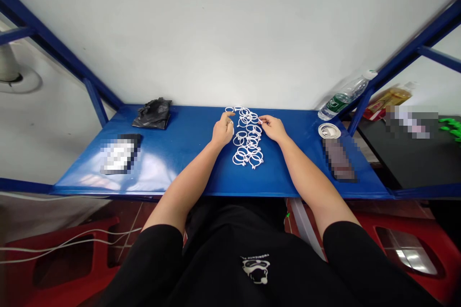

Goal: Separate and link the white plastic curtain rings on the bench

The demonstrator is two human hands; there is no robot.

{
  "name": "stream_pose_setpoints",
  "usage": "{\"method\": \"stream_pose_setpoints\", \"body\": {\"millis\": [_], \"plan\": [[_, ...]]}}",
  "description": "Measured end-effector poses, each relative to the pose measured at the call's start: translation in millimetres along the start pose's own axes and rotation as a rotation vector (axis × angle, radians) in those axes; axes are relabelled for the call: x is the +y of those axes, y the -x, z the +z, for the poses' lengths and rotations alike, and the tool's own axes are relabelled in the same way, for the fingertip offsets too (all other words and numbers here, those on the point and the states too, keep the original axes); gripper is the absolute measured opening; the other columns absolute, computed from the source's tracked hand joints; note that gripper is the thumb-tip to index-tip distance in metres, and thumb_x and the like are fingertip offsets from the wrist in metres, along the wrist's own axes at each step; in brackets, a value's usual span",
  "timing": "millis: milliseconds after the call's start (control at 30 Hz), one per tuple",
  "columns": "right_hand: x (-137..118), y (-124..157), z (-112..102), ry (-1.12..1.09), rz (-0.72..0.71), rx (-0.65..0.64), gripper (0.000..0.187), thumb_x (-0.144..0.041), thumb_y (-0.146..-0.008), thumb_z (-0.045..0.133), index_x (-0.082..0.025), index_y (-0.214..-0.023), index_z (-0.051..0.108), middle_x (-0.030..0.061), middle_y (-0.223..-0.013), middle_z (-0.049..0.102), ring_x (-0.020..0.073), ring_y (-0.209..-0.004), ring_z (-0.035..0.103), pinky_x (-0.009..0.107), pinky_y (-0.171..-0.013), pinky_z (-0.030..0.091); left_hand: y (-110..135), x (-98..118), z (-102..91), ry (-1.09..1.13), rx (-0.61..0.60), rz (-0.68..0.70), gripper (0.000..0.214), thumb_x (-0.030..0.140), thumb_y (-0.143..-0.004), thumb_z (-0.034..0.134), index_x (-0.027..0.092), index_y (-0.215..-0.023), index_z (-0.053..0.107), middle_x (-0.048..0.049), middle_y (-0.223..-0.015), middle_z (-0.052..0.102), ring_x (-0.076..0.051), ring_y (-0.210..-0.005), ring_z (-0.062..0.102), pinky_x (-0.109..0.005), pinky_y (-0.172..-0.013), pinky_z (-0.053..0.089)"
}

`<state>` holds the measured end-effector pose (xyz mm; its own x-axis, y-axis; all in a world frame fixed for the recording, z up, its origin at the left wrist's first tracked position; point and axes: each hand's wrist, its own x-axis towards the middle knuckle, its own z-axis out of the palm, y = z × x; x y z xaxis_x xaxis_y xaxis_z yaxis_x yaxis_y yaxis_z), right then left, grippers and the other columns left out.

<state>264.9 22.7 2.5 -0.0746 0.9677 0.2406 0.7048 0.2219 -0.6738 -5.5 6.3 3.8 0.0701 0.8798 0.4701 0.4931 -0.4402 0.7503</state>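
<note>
Several white plastic curtain rings (240, 138) with small eyelets lie overlapping in a loose column on the blue tabletop (190, 153). My left hand (223, 130) is at the upper left of the column, index finger stretched toward a ring (229, 110) at the far end and thumb apart from it. Whether that fingertip touches the ring is hard to see. On the right side, my right hand (273, 128) has thumb and fingertips pinched at the edge of another curtain ring (253, 117), around its small eyelet.
A crumpled black plastic bag (154, 113) and a blurred-out flat item (120, 154) lie left. At right are a water bottle (347, 96), a coiled white cable (329, 131) and a blurred dark item (339, 159). Blue frame bars (95, 100) slant up both sides; a wall (230, 33) stands behind.
</note>
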Motion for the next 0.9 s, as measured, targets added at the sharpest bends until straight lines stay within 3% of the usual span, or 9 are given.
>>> {"method": "stream_pose_setpoints", "body": {"millis": [167, 333, 567, 667, 767, 900], "plan": [[-2.3, 1.4, -1.2, -0.007, 0.000, 0.000, 0.038, -0.019, -0.092, 0.059, -0.026, -0.124, 0.078, 0.0029, -0.111, 0.084, 0.0234, -0.102, 0.079, 0.039, -0.098, 0.060, 0.7, -1.2, -0.7, -0.022, -0.047, 0.000, 0.031, 0.015, -0.089, 0.046, 0.023, -0.099, 0.075, -0.0003, -0.078, 0.073, -0.019, -0.072, 0.067, -0.029, -0.071, 0.048], [-3.0, 1.3, -1.3, -0.001, 0.004, -0.001, 0.038, -0.017, -0.091, 0.059, -0.026, -0.124, 0.078, 0.0021, -0.111, 0.084, 0.0225, -0.101, 0.078, 0.038, -0.097, 0.060, 0.7, -2.8, 2.1, 0.012, -0.086, 0.000, 0.026, 0.022, -0.092, 0.051, 0.022, -0.098, 0.077, 0.0004, -0.072, 0.072, -0.018, -0.069, 0.068, -0.029, -0.070, 0.050], [-0.3, 0.8, 0.2, 0.007, -0.013, 0.005, 0.035, -0.021, -0.093, 0.060, -0.025, -0.122, 0.078, 0.0032, -0.111, 0.084, 0.0222, -0.099, 0.078, 0.036, -0.093, 0.060, 1.7, -0.9, 3.9, 0.012, -0.171, 0.046, 0.018, 0.025, -0.086, 0.059, 0.021, -0.086, 0.076, -0.0013, -0.081, 0.080, -0.018, -0.070, 0.072, -0.029, -0.070, 0.052], [-0.3, 1.1, 0.4, 0.013, -0.015, 0.010, 0.032, -0.023, -0.093, 0.061, -0.025, -0.120, 0.079, 0.0033, -0.111, 0.084, 0.0225, -0.100, 0.078, 0.037, -0.094, 0.060, 2.7, 2.4, 1.7, 0.033, -0.195, 0.075, 0.025, 0.024, -0.090, 0.056, 0.022, -0.102, 0.077, -0.0020, -0.092, 0.083, -0.018, -0.077, 0.075, -0.028, -0.076, 0.055], [-0.9, 1.4, 0.5, 0.018, -0.014, 0.014, 0.032, -0.023, -0.093, 0.061, -0.025, -0.119, 0.079, 0.0031, -0.110, 0.084, 0.0223, -0.099, 0.078, 0.036, -0.093, 0.059, 4.3, 3.9, 1.3, 0.053, -0.193, 0.071, 0.039, 0.019, -0.090, 0.052, 0.022, -0.124, 0.071, -0.0014, -0.096, 0.084, -0.014, -0.066, 0.071, -0.027, -0.073, 0.055], [-4.5, 2.2, -0.2, 0.040, -0.011, 0.033, 0.028, -0.028, -0.093, 0.062, -0.024, -0.113, 0.081, 0.0035, -0.106, 0.084, 0.0220, -0.090, 0.077, 0.035, -0.086, 0.059, 5.0, 3.1, 3.9, 0.064, -0.193, 0.042, 0.038, 0.021, -0.093, 0.056, 0.021, -0.127, 0.071, -0.0007, -0.089, 0.083, -0.013, -0.055, 0.064, -0.026, -0.067, 0.052]]}}
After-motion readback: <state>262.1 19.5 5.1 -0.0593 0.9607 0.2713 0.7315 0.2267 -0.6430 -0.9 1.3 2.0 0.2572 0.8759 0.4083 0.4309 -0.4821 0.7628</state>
